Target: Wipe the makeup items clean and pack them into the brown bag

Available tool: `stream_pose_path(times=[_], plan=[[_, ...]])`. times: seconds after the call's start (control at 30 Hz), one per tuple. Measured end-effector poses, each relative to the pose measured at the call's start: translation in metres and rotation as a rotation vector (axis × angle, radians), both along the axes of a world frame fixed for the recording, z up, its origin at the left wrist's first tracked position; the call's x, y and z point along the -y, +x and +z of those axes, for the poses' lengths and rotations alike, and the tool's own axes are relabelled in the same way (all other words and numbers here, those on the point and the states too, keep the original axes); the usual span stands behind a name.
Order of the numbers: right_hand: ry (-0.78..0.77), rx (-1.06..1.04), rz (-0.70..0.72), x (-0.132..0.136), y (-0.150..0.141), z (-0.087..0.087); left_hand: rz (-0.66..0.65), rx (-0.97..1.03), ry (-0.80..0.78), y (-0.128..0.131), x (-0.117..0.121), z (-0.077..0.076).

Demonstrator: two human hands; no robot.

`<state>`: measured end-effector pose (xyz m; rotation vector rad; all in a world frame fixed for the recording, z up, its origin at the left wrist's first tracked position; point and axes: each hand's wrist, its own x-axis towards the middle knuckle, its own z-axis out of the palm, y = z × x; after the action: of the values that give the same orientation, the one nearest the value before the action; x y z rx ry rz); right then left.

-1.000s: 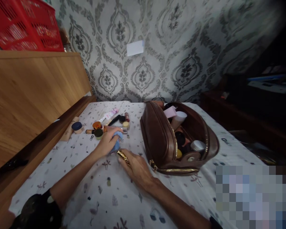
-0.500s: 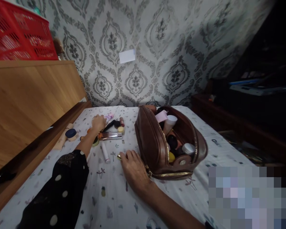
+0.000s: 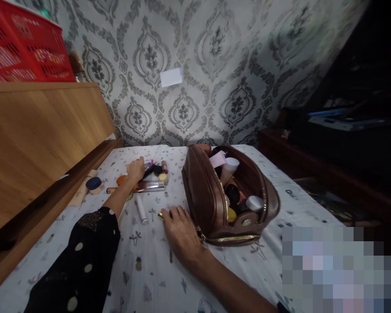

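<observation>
My left hand [image 3: 136, 169] is closed with its fingers bent down at the far side of a loose cosmetics pile; what they hold is hidden. Right against it is a pink-and-purple patterned item [image 3: 150, 163]. Below its wrist lie a clear tube with a silver cap [image 3: 150, 186] and a white tube [image 3: 141, 210]. A cream round item [image 3: 163, 178] and a black item [image 3: 157, 170] sit nearby. My right hand [image 3: 181, 230] rests low on the sheet, closed over a small gold-ended item [image 3: 160, 215]. Beside it stands a brown cosmetic bag [image 3: 203, 191], unzipped and filled with bottles and jars.
A navy-lidded jar [image 3: 94, 184] and a beige tube [image 3: 80, 194] lie by the wooden board [image 3: 45, 126] on the left. Above it is a red plastic basket [image 3: 26, 45]. A patterned sheet [image 3: 163, 278] covers the surface, which ends at the papered wall [image 3: 182, 52].
The whole view has shifted slightly. Less of the pink-and-purple item shows beside my left hand, and an orange round item is more visible by that wrist. My right hand stays beside the bag.
</observation>
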<state>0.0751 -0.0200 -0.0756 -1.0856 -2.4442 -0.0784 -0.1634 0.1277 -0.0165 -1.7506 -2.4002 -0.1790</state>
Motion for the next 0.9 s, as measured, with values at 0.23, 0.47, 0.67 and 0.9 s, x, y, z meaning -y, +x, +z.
stream_pose_path(times=[0.23,0.47,0.67,0.9], plan=[[-0.020,0.023,0.001,0.001,0.000,0.005,-0.050,0.144,-0.032,-0.003,-0.001,-0.001],[-0.036,0.033,0.002,-0.001,0.000,0.002,0.044,0.388,-0.122,-0.020,-0.030,-0.001],[-0.035,0.069,0.013,-0.002,0.001,0.003,0.084,0.555,-0.212,-0.021,-0.034,0.007],[-0.009,0.034,0.017,-0.002,0.002,0.001,0.153,0.618,-0.206,-0.017,-0.037,0.003]])
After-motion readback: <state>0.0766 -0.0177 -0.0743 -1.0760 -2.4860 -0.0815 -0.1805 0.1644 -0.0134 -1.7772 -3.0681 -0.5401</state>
